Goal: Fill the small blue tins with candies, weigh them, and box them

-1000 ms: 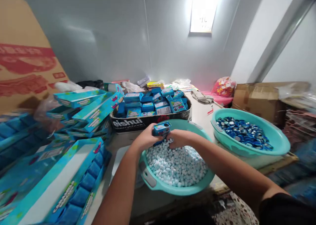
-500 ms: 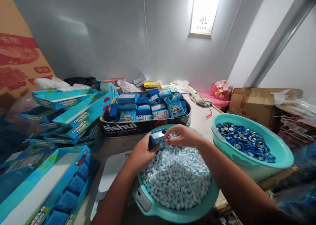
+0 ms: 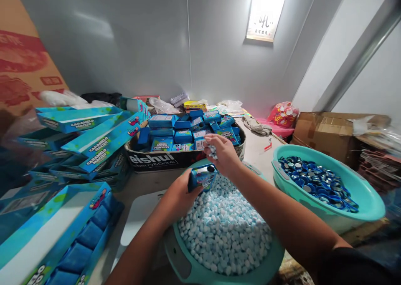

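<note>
Head view: left grip [image 3: 180, 194] closed on a blue box [image 3: 202, 177], hole [image 3: 211, 168] uncovered; right grip [image 3: 224, 155] clutching pale pellets [image 3: 212, 152], not yet inside.

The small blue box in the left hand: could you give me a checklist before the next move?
1. Small blue box gripped by left hand: ok.
2. Round hole in the box uncovered: ok.
3. Candies in right hand: ok.
4. Right hand directly over the hole: cannot tell; one view leaves depth unclear.
5. Room inside the box: cannot tell; the hole looks dark.
6. More candies in turquoise basin: ok.
</note>
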Demonstrator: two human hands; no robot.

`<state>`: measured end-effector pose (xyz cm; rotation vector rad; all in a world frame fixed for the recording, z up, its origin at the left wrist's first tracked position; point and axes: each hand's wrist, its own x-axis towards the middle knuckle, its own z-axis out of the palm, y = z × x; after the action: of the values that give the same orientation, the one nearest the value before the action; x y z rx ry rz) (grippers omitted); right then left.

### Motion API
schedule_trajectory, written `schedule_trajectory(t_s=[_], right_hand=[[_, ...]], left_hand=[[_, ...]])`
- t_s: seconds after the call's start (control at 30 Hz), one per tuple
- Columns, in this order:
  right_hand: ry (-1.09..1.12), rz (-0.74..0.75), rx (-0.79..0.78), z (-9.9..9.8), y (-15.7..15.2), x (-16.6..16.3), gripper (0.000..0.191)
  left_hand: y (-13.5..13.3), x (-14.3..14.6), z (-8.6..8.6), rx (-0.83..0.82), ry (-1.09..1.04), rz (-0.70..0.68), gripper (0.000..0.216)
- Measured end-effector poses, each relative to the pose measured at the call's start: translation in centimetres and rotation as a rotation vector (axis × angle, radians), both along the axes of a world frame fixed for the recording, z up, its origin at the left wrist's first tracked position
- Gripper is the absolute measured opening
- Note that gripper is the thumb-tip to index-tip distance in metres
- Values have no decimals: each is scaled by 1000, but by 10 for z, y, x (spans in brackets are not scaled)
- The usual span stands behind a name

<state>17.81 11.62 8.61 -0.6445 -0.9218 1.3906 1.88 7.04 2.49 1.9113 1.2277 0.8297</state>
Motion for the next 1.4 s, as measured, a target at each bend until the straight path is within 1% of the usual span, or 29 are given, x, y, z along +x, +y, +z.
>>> schedule_trajectory(t_s=[0.1, 0.2, 0.3, 0.47, 0.63, 0.77, 1.13, 1.27, 1.4], right_hand=[[-6, -34, -19, -15, 1, -3, 23], [76, -92, -44, -22, 3, 0, 23], [117, -116, -65, -22, 6, 2, 22], [98, -155, -76, -23, 5, 2, 17], [100, -134, -96, -25, 5, 2, 18], [106, -158, -98, -27, 6, 2, 17], [-22, -197, -23, -35, 5, 2, 19], [-39, -179, 23, -36, 5, 2, 19], [-32, -194, -19, -35, 5, 2, 17]], left_hand=[[-2, -2, -2, 25, 12, -6, 44], [-2, -4, -4, 35, -5, -41, 44], [-2, -6, -6, 46, -8, -57, 40], [-6, -6, -6, 84, 36, -41, 37], [-8, -5, -3, 91, 40, -35, 37], [-8, -4, -2, 88, 53, -20, 36], [-8, -2, -1, 81, 94, -3, 38], [-10, -2, 2, 92, 109, -8, 38], [-10, -2, 1, 91, 144, -2, 36]])
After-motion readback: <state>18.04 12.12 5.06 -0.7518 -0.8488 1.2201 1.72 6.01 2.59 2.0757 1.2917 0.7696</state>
